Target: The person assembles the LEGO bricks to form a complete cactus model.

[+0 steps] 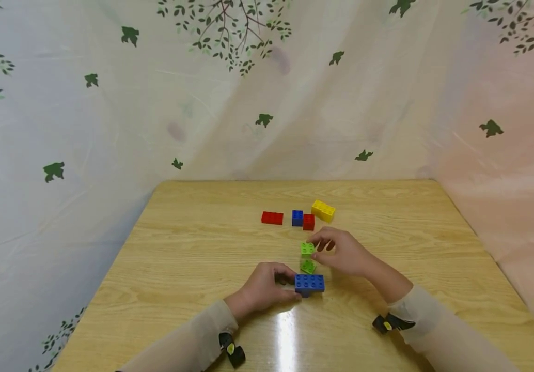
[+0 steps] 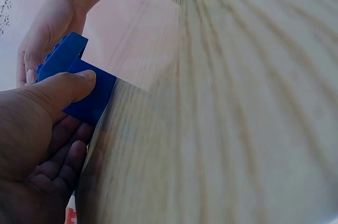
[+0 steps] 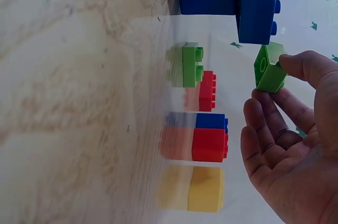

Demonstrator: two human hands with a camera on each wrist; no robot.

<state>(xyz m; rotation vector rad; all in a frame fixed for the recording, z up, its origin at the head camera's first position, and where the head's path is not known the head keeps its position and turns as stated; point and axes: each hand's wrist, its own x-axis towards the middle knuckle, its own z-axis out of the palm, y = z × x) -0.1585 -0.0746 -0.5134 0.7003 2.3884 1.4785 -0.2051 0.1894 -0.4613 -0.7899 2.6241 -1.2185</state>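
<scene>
As I read the head view, lower centre: green block (image 1: 307, 250), pinched by the right hand (image 1: 343, 253); blue stack (image 1: 309, 283), gripped by the left hand (image 1: 267, 287); both probably light, stiff, best taken by their smooth sides. Left wrist view, left: stack of two blocks, upper one overhanging. Right wrist view, right: green block, hollow underside showing, clear of the table (image 3: 79, 97).

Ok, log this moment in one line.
left hand grips stacked blue bricks | right hand pinches raised green brick | other green brick on table | beyond: two red bricks, small blue brick, yellow brick
</scene>
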